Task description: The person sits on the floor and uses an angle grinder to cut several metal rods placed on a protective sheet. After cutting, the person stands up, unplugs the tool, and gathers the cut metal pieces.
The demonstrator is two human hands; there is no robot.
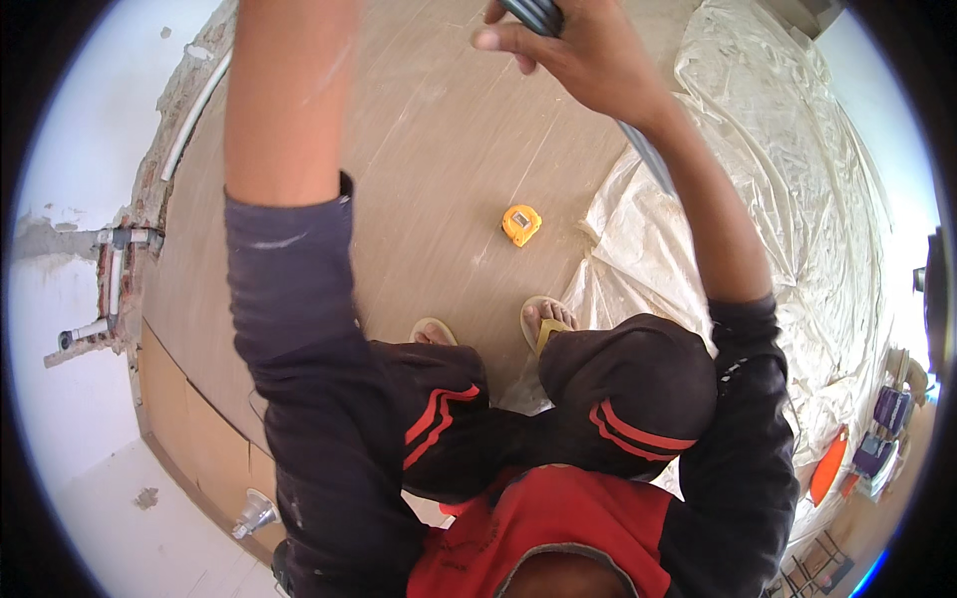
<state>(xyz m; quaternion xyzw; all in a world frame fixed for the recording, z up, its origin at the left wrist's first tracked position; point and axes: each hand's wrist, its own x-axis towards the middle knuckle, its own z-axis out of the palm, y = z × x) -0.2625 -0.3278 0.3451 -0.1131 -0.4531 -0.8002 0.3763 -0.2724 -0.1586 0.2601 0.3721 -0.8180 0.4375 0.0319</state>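
Note:
Out past the top edge runs my left forearm, so my left hand is cut off from sight. At the top centre my right hand [583, 55] is closed round a long, narrow grey bar [648, 156]. One end of the bar shows past my wrist, beside my forearm; its upper part leaves the picture, and I cannot make out its exact kind. A yellow tape measure [520, 225] lies on the brown floor [439, 199] below my right hand, apart from it, just ahead of my sandalled feet.
Crumpled plastic sheeting [768, 229] covers the floor on the right. At left, the white wall [85, 149] has a chipped channel with exposed pipes [118, 269]. Cardboard [189, 414] lies along its base. An orange object [827, 465] and several packages [882, 429] sit at far right.

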